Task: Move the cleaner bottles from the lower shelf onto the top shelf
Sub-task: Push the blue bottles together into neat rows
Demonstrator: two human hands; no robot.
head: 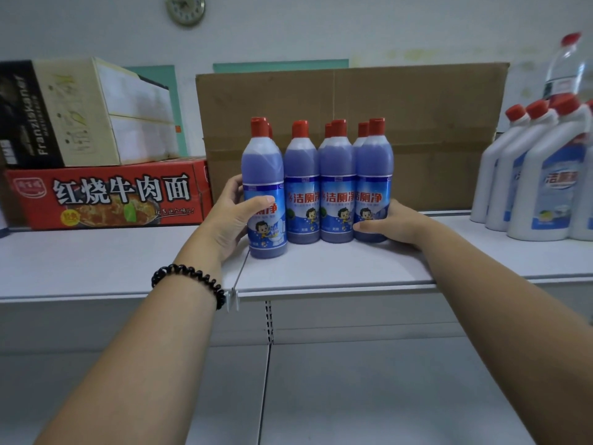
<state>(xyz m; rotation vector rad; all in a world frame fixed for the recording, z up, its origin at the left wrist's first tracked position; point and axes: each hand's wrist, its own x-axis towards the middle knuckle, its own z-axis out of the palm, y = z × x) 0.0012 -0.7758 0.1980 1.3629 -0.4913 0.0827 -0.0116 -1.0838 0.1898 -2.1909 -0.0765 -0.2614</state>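
Head view, the only one.

- Cleaner bottles (321,187): blue liquid, red caps, blue labels with a cartoon figure. You have them clustered at the centre of the frame on the top shelf (128,261), all standing. Four are in the front row and more red caps show behind them. Seven caps are countable.
- Your left hand (229,216) comes in from the lower left and grips the leftmost bottle (264,175). The thumb lies across the front of the label and the fingers wrap behind. This bottle stands slightly forward of the others, its base on the shelf board, touching its neighbour.
- A black beaded bracelet (189,281) sits on your left wrist.
- Your right hand (394,224) comes in from the lower right and is closed round the foot of the rightmost bottle (373,175). The thumb crosses its front low down and the palm is against its side. The other fingers are hidden behind the bottle.
- A large cardboard box (433,123) stands directly behind the cluster.
- Left of the frame: a red noodle carton (106,200) with a beer carton (73,114) stacked on it.
- Right edge: white bottles (539,175) with red caps, well apart from the blue ones, and a clear bottle (568,65) behind them.
- Top centre: a wall clock (185,8), partly cut off.
- Bottom of the frame: grey shelving panels below the shelf edge.
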